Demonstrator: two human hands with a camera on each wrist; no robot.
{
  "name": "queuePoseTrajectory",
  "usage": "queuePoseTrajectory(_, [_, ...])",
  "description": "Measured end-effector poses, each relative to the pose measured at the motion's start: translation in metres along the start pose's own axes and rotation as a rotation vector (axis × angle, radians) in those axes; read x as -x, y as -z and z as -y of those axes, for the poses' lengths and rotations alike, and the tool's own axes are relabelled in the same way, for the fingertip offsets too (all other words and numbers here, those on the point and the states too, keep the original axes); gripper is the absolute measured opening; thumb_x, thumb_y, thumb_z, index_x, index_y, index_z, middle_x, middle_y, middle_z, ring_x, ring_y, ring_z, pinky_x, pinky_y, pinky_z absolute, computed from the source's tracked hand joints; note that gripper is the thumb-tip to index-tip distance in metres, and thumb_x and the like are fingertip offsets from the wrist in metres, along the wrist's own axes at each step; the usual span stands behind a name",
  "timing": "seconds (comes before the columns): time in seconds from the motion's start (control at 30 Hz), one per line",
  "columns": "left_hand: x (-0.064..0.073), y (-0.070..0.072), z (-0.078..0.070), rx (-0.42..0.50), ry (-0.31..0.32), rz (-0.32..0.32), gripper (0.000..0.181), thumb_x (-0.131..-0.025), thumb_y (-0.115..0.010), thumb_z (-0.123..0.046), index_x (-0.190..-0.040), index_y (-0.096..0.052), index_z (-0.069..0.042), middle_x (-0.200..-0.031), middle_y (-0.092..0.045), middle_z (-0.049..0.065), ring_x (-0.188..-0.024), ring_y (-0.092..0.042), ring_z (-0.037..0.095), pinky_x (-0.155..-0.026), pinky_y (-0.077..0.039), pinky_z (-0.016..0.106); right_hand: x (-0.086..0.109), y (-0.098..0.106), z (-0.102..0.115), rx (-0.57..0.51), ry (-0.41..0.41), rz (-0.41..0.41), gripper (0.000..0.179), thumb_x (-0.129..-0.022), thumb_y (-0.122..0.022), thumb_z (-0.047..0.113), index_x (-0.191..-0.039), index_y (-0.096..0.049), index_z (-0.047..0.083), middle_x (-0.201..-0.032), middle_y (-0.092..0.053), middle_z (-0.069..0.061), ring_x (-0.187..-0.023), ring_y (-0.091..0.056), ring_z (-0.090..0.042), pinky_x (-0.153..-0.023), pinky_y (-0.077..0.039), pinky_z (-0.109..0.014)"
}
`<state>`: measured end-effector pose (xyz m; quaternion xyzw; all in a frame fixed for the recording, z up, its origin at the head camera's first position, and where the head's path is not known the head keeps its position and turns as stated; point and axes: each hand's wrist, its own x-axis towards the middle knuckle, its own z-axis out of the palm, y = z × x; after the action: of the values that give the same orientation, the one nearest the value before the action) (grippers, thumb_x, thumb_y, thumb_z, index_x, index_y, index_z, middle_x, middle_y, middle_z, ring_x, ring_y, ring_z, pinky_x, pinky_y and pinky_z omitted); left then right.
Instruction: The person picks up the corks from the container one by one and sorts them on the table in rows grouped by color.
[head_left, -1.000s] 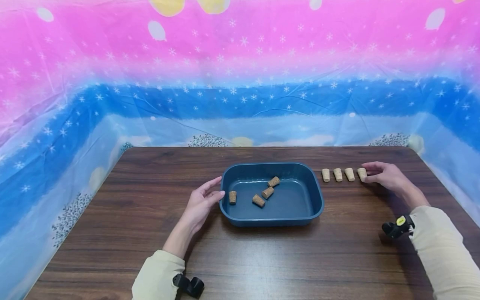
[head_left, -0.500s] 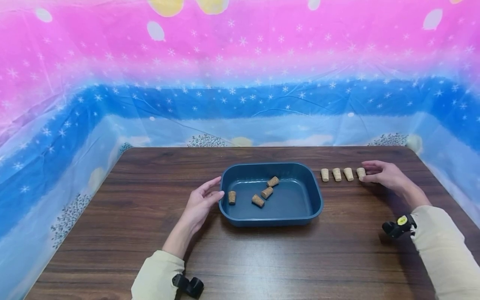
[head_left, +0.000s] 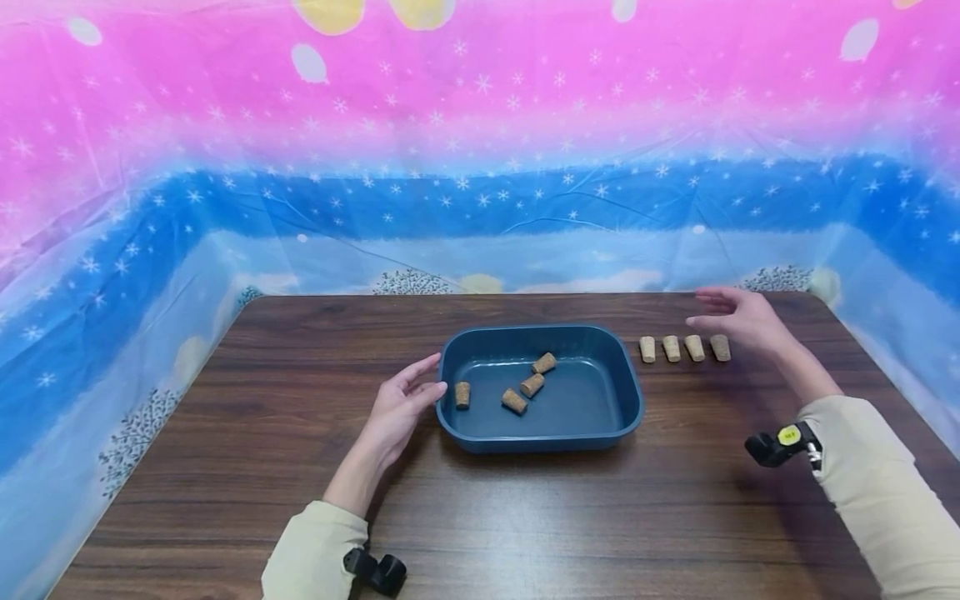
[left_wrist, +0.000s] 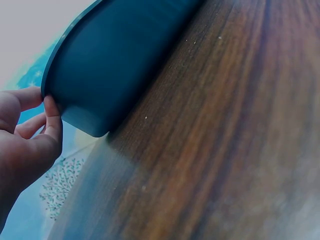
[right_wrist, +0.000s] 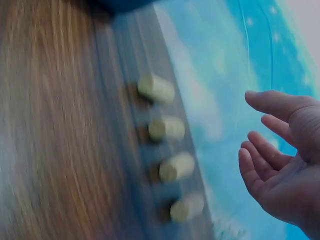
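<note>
A dark blue tray (head_left: 540, 440) stands on the table with several brown corks inside, one (head_left: 462, 395) by its left wall and the others, such as a cork (head_left: 513, 402), nearer the middle. My left hand (head_left: 399, 412) holds the tray's left rim; the left wrist view shows thumb and finger pinching the rim (left_wrist: 46, 75). My right hand (head_left: 742, 318) hovers above and behind the right end of a row of upright pale corks, including one cork (head_left: 647, 350) nearest the tray. At that row's right end a cork (head_left: 720, 348) looks darker, in shade. The right fingers are spread, holding nothing.
The dark wood table (head_left: 480, 525) runs back to a pink and blue snowflake cloth (head_left: 480, 200) hanging behind and at both sides. Each sleeve cuff carries a black wrist camera (head_left: 377, 572).
My right hand has let go of the rightmost cork in the row and risen up and to the left, away from it. The left hand and tray stay in place.
</note>
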<state>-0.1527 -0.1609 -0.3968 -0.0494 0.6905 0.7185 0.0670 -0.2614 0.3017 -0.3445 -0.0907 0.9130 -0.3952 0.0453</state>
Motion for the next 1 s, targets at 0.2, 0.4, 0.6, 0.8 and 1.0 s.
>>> queuePoseTrajectory(0.2, [0.000,0.000,-0.001,0.008,-0.001,0.001,0.049,-0.095,-0.059,-0.004,-0.142,-0.046,-0.007,-0.137,-0.050,0.016,-0.114,-0.056,0.029,-0.104,-0.039,0.039,0.000,-0.020,0.035,-0.014,0.066,0.013,0.060,-0.090,-0.069,0.020,-0.139,-0.045,-0.006,-0.133,-0.050,-0.030,-0.120,-0.050,-0.042,-0.093,-0.047,-0.048])
queuePoseTrajectory(0.4, [0.000,0.000,-0.001,0.003,-0.003,-0.001,0.049,-0.095,-0.059,-0.003,-0.142,-0.046,-0.007,-0.135,-0.051,0.016,-0.113,-0.056,0.029,-0.103,-0.040,0.038,0.005,-0.050,0.069,-0.031,0.151,0.061,0.049,-0.091,-0.068,0.015,-0.133,-0.052,-0.004,-0.130,-0.054,-0.026,-0.118,-0.053,-0.039,-0.093,-0.046,-0.050])
queuePoseTrajectory(0.6, [0.001,0.000,0.000,-0.004,-0.004,-0.005,0.049,-0.095,-0.059,-0.004,-0.142,-0.046,-0.007,-0.135,-0.051,0.016,-0.113,-0.056,0.029,-0.104,-0.040,0.039,0.009,-0.083,0.092,-0.007,0.219,0.160,0.045,-0.091,-0.068,0.014,-0.131,-0.055,0.000,-0.128,-0.058,-0.020,-0.115,-0.055,-0.035,-0.088,-0.049,-0.050])
queuePoseTrajectory(0.8, [0.000,0.000,0.000,0.004,-0.005,0.001,0.049,-0.095,-0.059,-0.004,-0.142,-0.046,-0.007,-0.137,-0.051,0.016,-0.114,-0.056,0.029,-0.104,-0.039,0.039,0.005,-0.105,0.107,0.059,0.288,0.260,0.043,-0.090,-0.069,0.011,-0.129,-0.057,-0.003,-0.124,-0.060,-0.019,-0.115,-0.056,-0.033,-0.087,-0.050,-0.047])
queuePoseTrajectory(1.0, [0.000,-0.001,0.000,0.002,-0.005,-0.002,0.049,-0.095,-0.059,-0.004,-0.142,-0.046,-0.007,-0.137,-0.050,0.016,-0.113,-0.056,0.029,-0.103,-0.040,0.039,0.000,-0.123,0.120,0.066,0.328,0.359,0.043,-0.088,-0.069,0.009,-0.128,-0.058,-0.003,-0.123,-0.061,-0.019,-0.115,-0.056,-0.032,-0.089,-0.050,-0.045])
